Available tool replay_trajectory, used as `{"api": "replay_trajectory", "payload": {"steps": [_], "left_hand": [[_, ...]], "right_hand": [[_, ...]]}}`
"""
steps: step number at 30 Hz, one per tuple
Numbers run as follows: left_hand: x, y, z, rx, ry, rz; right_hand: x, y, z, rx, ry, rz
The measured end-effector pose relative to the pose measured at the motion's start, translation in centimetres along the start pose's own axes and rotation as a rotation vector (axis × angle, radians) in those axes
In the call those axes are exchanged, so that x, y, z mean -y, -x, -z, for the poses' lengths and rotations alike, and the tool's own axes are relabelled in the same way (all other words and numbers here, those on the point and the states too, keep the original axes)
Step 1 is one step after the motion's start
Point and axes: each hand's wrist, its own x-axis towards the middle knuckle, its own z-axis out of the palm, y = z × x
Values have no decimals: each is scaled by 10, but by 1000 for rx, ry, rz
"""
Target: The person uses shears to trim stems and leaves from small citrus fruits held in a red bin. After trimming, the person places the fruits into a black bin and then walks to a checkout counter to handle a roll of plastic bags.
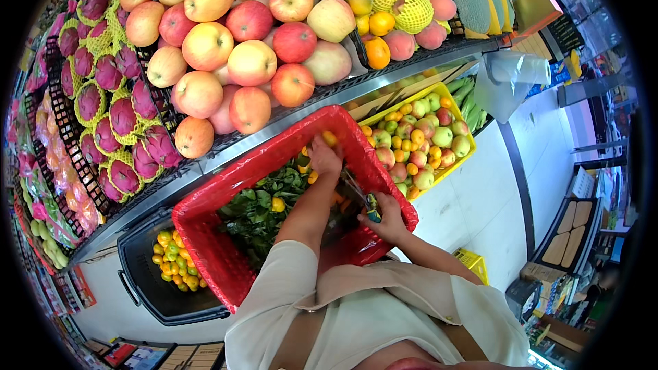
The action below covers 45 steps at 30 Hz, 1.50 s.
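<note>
A red plastic crate (193,216) stands before me, with leafy green stems (257,205) and small orange mandarins (278,204) inside. My left hand (326,156) reaches over the leaves to the crate's far right corner. Its fingers are around a mandarin (329,137), partly hidden by the hand. In my right hand (388,218), near the crate's right wall, are the handles of small snips (373,208) in green, yellow and dark blue. Their metal blades point away from me, towards the left hand. My forearm hides part of the crate's contents.
Beyond the crate is a fruit display with apples (252,61), dragon fruit (123,115) and net-wrapped fruit (414,10). A yellow crate (465,156) of apples and mandarins stands at right, a black bin (154,298) with mandarins at left. A plastic bag roll (519,69) hangs at the display's edge.
</note>
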Motion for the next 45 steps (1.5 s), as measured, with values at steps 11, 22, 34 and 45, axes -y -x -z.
{"api": "replay_trajectory", "payload": {"steps": [11, 22, 34, 45], "left_hand": [[4, -17, -21, 0, 296, 354], [12, 20, 116, 761, 2019, 568], [33, 84, 199, 955, 2464, 496], [108, 143, 285, 311, 2216, 595]], "right_hand": [[4, 1, 6, -21, 18, 3], [13, 0, 7, -62, -35, 73], [17, 12, -1, -166, 175, 273], [3, 13, -9, -205, 231, 270]]}}
